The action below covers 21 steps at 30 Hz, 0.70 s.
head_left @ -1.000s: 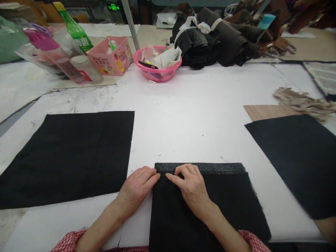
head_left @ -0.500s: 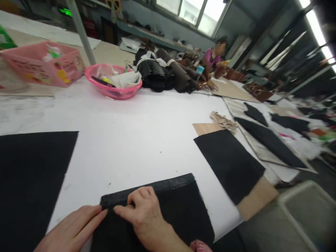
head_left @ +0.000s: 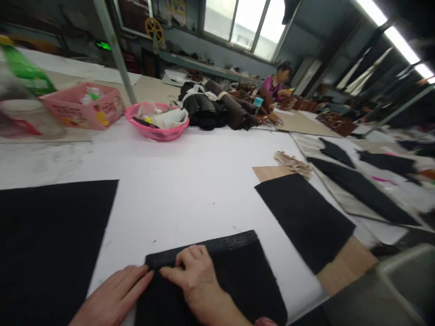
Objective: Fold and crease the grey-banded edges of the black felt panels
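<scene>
A black fabric piece [head_left: 238, 271] lies on the white table [head_left: 190, 181] right in front of me. My left hand [head_left: 115, 296] lies flat with fingers stretched out, its fingertips at the piece's top left corner. My right hand [head_left: 195, 278] rests on the piece near that corner, thumb and forefinger pinched at the top edge of the fabric. A larger black fabric sheet [head_left: 47, 244] lies to the left. Another black fabric sheet [head_left: 302, 217] lies to the right on a brown board [head_left: 343, 262].
A pink bowl [head_left: 158, 121], a pink box [head_left: 84, 106] and a green bottle [head_left: 25, 72] stand at the back left. Dark cloth bundles [head_left: 217, 108] are piled behind. A person [head_left: 277, 83] sits far off. More black pieces [head_left: 360, 188] lie at right. A metal pole [head_left: 113, 50] rises behind.
The view has swung up and to the right, bringing the room and the far person into sight. Both hands stay at the fabric's top left corner, the right still pinching its edge.
</scene>
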Each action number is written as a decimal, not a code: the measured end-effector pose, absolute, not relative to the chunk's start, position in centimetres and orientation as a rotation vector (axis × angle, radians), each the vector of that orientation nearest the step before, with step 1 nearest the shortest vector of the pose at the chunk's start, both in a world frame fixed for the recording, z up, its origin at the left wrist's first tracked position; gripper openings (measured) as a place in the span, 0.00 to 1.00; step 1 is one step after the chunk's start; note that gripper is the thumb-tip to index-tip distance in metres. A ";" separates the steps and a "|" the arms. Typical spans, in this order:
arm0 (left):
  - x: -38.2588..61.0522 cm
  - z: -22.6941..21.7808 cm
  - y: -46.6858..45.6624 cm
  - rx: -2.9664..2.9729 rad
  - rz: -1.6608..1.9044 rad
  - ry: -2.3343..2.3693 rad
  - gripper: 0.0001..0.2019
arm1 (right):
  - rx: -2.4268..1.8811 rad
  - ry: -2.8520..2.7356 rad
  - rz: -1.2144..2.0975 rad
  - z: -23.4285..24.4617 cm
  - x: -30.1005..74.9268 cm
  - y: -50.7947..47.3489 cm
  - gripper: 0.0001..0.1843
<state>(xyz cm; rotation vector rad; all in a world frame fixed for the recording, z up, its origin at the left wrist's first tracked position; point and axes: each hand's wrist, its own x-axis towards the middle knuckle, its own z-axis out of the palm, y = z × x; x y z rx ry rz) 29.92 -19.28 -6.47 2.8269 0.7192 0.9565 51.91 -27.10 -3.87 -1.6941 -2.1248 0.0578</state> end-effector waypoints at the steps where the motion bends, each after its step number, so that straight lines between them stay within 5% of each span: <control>1: 29.5 -5.7 -19.4 2.915 0.835 0.652 0.19 | -1.692 -2.105 0.080 -3.5 52.0 -27.2 0.12; 7: 30.3 -2.5 -19.3 2.995 0.693 0.638 0.14 | -1.543 -2.069 0.235 -2.8 52.4 -27.0 0.17; 21: 30.2 -2.7 -19.5 2.928 0.606 0.631 0.11 | -1.553 -2.118 0.249 -2.4 52.4 -26.9 0.16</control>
